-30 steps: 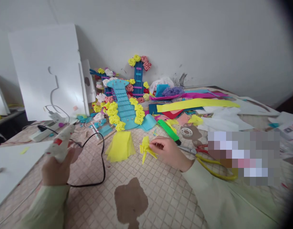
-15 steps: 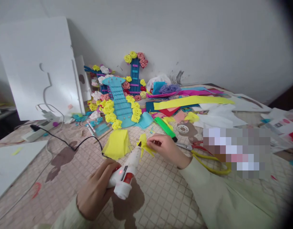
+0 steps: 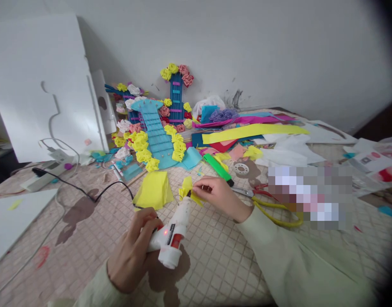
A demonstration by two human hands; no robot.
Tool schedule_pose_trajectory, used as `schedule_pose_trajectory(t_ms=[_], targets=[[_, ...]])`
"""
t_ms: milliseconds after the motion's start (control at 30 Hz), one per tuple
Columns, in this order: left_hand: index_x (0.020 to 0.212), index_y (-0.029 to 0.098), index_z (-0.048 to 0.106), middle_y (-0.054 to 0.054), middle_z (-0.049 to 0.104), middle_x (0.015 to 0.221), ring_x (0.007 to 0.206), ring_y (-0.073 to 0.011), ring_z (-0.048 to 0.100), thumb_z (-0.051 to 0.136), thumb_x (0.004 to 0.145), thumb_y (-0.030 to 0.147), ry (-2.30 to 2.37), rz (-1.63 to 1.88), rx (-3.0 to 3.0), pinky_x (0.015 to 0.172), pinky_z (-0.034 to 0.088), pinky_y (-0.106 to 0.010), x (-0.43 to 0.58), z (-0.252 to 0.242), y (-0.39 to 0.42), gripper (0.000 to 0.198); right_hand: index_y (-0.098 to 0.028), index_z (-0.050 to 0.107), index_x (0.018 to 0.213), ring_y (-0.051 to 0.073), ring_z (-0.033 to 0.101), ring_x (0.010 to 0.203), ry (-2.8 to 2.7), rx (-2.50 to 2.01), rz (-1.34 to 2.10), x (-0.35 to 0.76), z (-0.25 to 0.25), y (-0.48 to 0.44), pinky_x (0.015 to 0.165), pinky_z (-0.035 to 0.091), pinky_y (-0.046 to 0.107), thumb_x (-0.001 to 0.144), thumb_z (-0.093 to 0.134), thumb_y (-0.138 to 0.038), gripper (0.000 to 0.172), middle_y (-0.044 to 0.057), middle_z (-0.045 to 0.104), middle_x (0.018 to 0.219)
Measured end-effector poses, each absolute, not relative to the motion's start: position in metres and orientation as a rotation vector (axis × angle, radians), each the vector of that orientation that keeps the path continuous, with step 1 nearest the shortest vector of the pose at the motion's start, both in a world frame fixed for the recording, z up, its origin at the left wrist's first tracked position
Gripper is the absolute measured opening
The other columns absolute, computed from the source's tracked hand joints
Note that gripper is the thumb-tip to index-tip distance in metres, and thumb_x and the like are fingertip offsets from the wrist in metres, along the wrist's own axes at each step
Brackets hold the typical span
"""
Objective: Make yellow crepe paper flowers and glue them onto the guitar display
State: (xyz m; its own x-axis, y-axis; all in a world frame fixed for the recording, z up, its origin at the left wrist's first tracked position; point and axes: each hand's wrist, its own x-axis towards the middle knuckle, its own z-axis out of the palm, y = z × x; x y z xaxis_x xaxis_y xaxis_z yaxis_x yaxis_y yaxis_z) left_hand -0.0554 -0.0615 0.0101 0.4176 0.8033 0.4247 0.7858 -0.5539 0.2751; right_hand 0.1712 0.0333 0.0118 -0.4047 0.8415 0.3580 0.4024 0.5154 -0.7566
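Note:
My left hand (image 3: 132, 251) grips a white glue gun (image 3: 173, 230) with a red light on its body. Its nozzle touches a small yellow paper flower (image 3: 187, 188). My right hand (image 3: 215, 194) pinches that flower just above the tiled tabletop (image 3: 215, 256). A black cord (image 3: 87, 194) runs from the gun to a power strip (image 3: 44, 175) at the left. A folded yellow paper piece (image 3: 154, 191) lies just left of the flower.
Behind stands a blue craft model (image 3: 157, 132) trimmed with yellow, pink and white paper flowers. Right of it lie coloured paper strips (image 3: 253, 132), a green cutter (image 3: 218, 168) and yellow-handled scissors (image 3: 269, 209). White foam boards (image 3: 39, 85) lean at the left wall.
My left hand brought the glue gun from the left side of the table over to the flower; its nozzle now meets the paper. My right hand stayed on the flower.

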Motion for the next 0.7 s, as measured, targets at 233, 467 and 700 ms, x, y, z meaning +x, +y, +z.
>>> schedule_pose_trajectory(t_ms=[233, 467, 700], targets=[[0.095, 0.017, 0.046, -0.011, 0.043, 0.102, 0.094, -0.0211, 0.05, 0.043, 0.079, 0.016, 1.438, 0.798, 2.687, 0.074, 0.046, -0.028, -0.0566, 0.0074, -0.0575, 0.016, -0.016, 0.065, 0.075, 0.012, 0.056, 0.068, -2.011, -1.019, 0.74, 0.172, 0.0135, 0.0335, 0.059, 0.04, 0.022, 0.082, 0.051, -0.021, 0.016, 0.003, 0.065, 0.076], [0.095, 0.016, 0.045, -0.011, 0.043, 0.102, 0.093, -0.0206, 0.05, 0.044, 0.078, 0.014, 1.44, 0.76, 2.741, 0.075, 0.047, -0.028, -0.0599, 0.0037, -0.052, 0.017, -0.016, 0.064, 0.073, 0.011, 0.055, 0.067, -2.019, -1.018, 0.733, 0.1718, 0.0137, 0.0333, 0.058, 0.039, 0.022, 0.082, 0.05, -0.022, 0.018, 0.003, 0.064, 0.075], [0.094, 0.018, 0.046, -0.011, 0.044, 0.1, 0.09, -0.0202, 0.052, 0.045, 0.078, 0.017, 1.428, 0.763, 2.731, 0.073, 0.048, -0.028, -0.0599, 0.0052, -0.0528, 0.016, -0.016, 0.064, 0.074, 0.012, 0.056, 0.068, -2.014, -1.015, 0.737, 0.1719, 0.0127, 0.0331, 0.059, 0.039, 0.023, 0.083, 0.049, -0.022, 0.019, 0.003, 0.065, 0.076]])
